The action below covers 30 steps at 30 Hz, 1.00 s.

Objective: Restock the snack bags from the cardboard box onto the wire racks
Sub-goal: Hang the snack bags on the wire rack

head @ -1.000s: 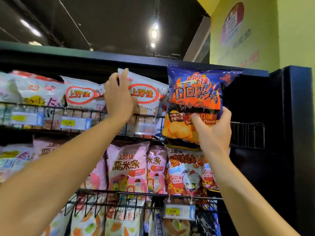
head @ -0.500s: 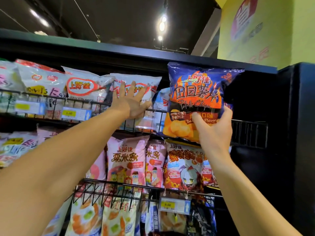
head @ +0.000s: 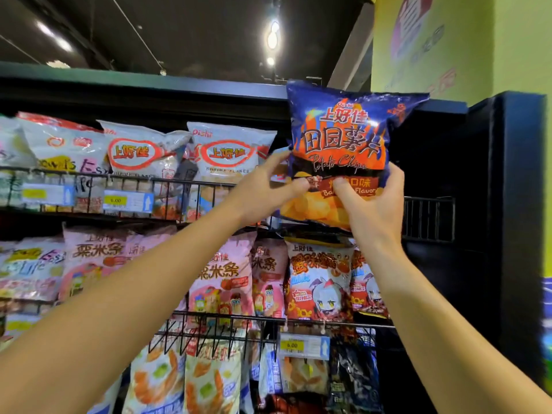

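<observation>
Both hands gripped the blue potato chip bag [head: 343, 144] at its lower part, left hand [head: 263, 189] at 9 o'clock, right hand [head: 370, 201] at 5 (fingers hidden behind it). It hung before the top wire rack [head: 427, 216], its bottom edge covered.

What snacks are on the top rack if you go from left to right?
Red-topped white bag → first shrimp flakes bag → second shrimp flakes bag → blue potato chips bag, held by both hands at the right end.
</observation>
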{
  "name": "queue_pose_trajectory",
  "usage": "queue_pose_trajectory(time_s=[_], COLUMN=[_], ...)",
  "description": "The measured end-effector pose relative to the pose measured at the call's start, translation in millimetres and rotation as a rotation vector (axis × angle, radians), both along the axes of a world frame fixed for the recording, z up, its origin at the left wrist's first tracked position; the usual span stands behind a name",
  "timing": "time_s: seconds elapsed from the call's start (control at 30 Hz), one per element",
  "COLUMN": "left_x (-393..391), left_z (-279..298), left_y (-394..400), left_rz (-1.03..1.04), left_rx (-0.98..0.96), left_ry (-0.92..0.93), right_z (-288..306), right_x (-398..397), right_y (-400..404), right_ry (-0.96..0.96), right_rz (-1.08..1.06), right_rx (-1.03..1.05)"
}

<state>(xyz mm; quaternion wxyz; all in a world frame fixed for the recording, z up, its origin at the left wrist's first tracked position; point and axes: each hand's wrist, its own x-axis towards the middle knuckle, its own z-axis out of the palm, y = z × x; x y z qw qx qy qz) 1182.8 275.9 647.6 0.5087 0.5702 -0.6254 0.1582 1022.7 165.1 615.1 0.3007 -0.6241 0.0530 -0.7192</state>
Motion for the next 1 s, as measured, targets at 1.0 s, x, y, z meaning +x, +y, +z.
queue_pose_trajectory(time_s=[1.0], left_x=[70.4], left_z=[-26.3], left_y=[-27.4], left_rz=[0.877], left_rx=[0.144], left_ry=[-0.646], right_z=[89.3], right_x=[25.2], right_y=[-65.6], right_ry=[0.285], right_rz=[-0.207], right_rx=[-0.04])
